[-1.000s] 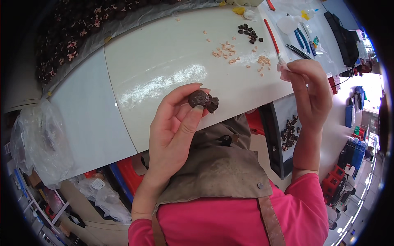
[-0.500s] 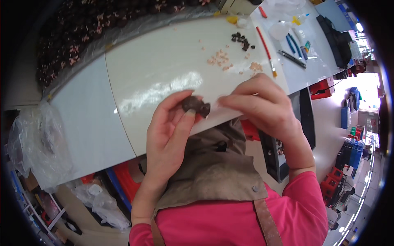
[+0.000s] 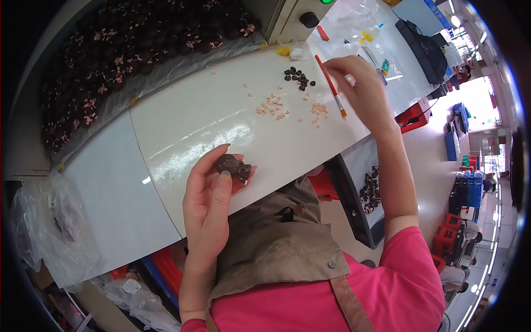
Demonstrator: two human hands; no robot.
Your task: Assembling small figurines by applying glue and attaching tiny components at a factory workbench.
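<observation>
Two bare hands [image 3: 210,207] and one dark-brown rounded figurine [image 3: 231,164] are visible; farther right lie one long red-handled brush [image 3: 330,84], two pale-pink chip clusters [image 3: 271,105] and one blackish lump cluster [image 3: 299,78].

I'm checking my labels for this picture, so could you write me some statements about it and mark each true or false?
1. The left hand holds a rounded dark brown piece. True.
2. The right hand grips that piece too. False: the right hand is apart from it, near the red-handled brush.
3. Pale bits lie loose on the table. True.
4. The apron is bright pink. False: the apron is brown.
5. Small black pieces lie left of the brush. True.
</observation>
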